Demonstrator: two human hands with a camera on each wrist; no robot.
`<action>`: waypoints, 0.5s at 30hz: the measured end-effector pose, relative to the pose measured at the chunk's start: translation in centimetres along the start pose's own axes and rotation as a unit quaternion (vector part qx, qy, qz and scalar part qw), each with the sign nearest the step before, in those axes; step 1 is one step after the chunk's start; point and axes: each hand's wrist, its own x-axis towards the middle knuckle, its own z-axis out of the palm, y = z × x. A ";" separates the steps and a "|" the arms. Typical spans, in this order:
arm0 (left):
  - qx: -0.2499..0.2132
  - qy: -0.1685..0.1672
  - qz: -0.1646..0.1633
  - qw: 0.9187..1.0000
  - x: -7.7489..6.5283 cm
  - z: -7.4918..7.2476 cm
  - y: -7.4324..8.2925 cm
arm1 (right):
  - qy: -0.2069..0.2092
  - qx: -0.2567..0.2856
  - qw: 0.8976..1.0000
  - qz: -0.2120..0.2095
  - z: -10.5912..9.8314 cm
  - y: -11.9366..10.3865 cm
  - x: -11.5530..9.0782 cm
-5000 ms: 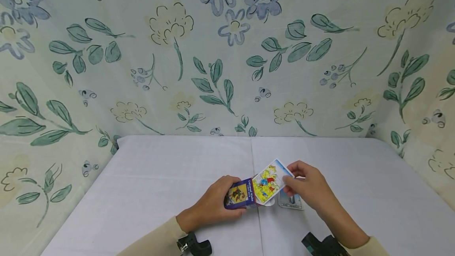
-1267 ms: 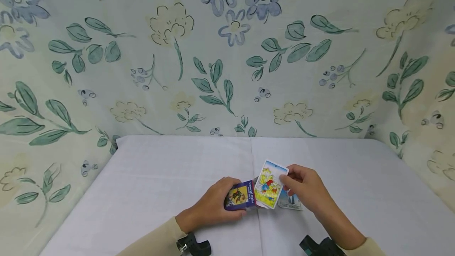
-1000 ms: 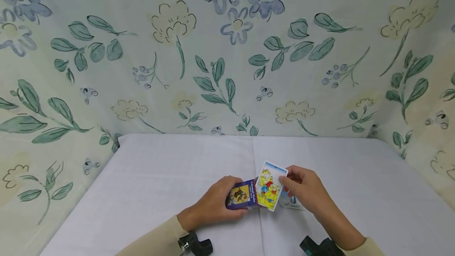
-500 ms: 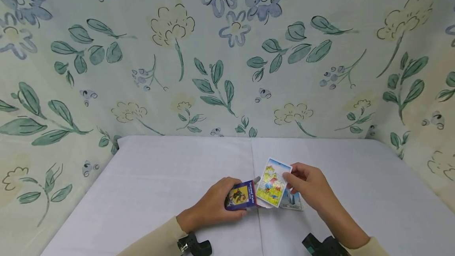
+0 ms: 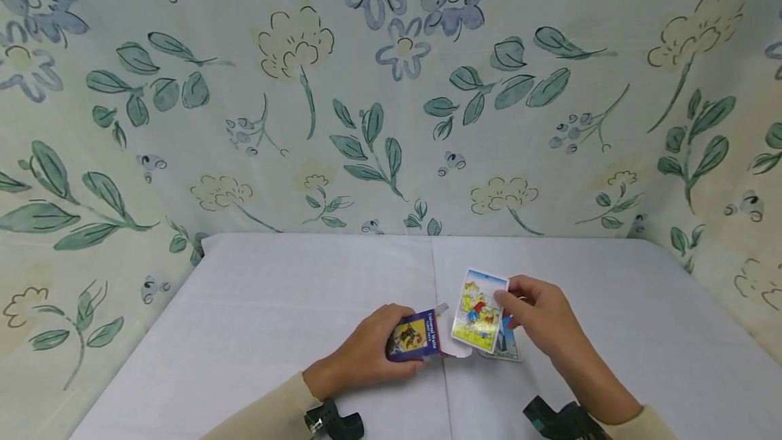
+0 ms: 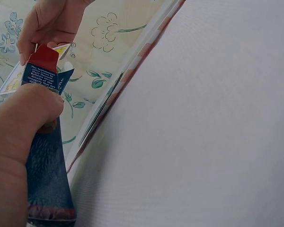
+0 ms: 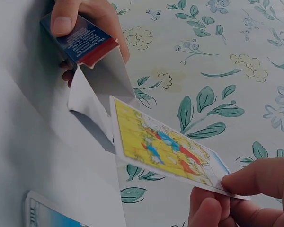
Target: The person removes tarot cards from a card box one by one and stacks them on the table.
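Note:
My left hand grips a dark blue tarot card box lettered "Universal Waite". The box lies on its side with its mouth to the right, and its white flap hangs open in the right wrist view. Between thumb and fingers my right hand pinches a tarot card by its upper right edge, with a yellow picture under blue sky. That card is outside the mouth, close to the flap; whether they touch I cannot tell. Beneath it a small stack of cards lies on the table, partly covered.
A white cloth with a centre crease covers the table. Behind and at both sides hangs a floral curtain. Black camera mounts sit on both wrists, the left mount near the table's front.
Five seconds ago the pinched card's lower end was at the box mouth. It has since turned more upright and moved right, away from the box. The left hand and box have barely moved.

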 end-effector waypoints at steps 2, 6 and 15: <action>-0.001 -0.001 -0.001 1.000 0.0 0.0 -0.1 | 0.003 0.002 1.000 0.005 -0.1 0.0 0.1; 0.001 0.000 0.001 1.000 0.0 0.0 -0.1 | 0.005 0.005 1.000 0.006 -0.4 0.1 0.2; -0.005 -0.002 -0.003 1.000 0.0 0.0 -0.1 | 0.013 0.006 1.000 0.009 -1.0 0.6 0.5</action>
